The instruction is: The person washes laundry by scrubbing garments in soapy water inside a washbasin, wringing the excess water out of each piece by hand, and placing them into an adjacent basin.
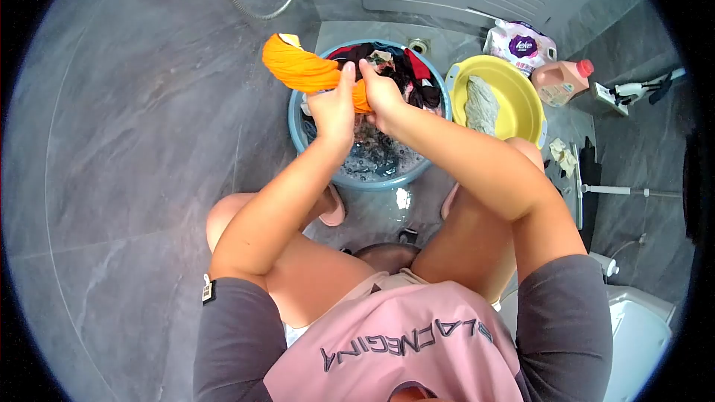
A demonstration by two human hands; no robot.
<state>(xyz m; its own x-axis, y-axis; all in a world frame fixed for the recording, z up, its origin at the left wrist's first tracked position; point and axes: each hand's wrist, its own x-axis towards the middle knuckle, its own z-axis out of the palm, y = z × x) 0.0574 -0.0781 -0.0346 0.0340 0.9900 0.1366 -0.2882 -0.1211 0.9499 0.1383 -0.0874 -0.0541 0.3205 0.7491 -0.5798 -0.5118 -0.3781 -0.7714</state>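
An orange cloth garment [298,65], bunched and twisted, stretches over the left side of a blue basin [296,131]. My left hand [333,108] is closed around its middle, and my right hand [381,97] grips it close by on the right. Both thumbs point away from me. Part of the garment sticks out past the basin's left rim, with a small white patch at its end. Below my hands, the basin holds dark, red and patterned wet clothes [380,152] in sudsy water.
Right of the blue basin is a yellow basin [518,97] with a grey-green cloth [482,106] in it. Behind it are a white-and-purple package [521,46] and a pink bottle with red cap [562,82]. A metal hose [261,15] hangs at the back above grey tile floor [141,141].
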